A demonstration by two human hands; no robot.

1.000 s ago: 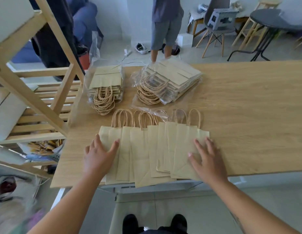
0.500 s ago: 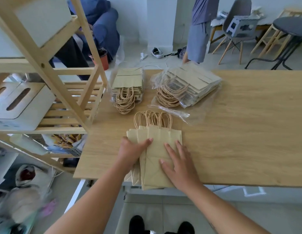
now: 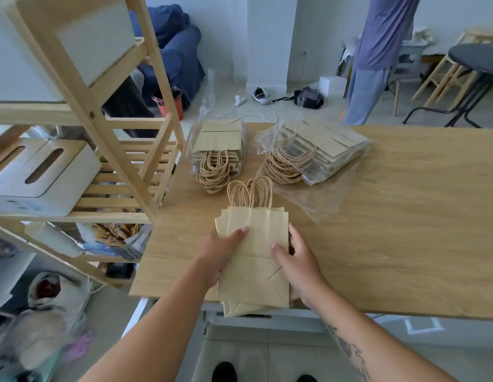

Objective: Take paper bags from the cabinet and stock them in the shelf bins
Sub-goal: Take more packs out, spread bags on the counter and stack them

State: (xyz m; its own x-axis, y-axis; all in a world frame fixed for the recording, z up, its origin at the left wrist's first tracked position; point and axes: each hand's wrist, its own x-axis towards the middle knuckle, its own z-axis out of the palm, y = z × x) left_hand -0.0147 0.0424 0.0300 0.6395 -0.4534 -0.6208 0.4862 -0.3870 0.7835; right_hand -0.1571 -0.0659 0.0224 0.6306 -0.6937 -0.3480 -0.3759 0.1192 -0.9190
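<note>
Two hands hold one loose stack of bags (image 3: 253,260) at the lower centre of the frame, its near end hanging past the edge of the table (image 3: 405,216). The left hand (image 3: 220,252) grips the stack's left side, thumb laid across the top bag. The right hand (image 3: 300,263) grips the right side, thumb on top and fingers curled at the edge. The rope handles point away, toward two wrapped packs (image 3: 217,150) lying further up the table.

Lower bags peek out crooked at the left and bottom, so the stack is not yet square. The step looks like gathering the bags to carry them to the shelf (image 3: 102,128) at the left, where a white slotted bin (image 3: 47,175) sits on a slatted tier. Doing it well probably means tapping the edges flush on the table first. Thumbs should press down on top so the sheets don't fan out, and the handles should all face one way so they don't snag the shelf posts.
</note>
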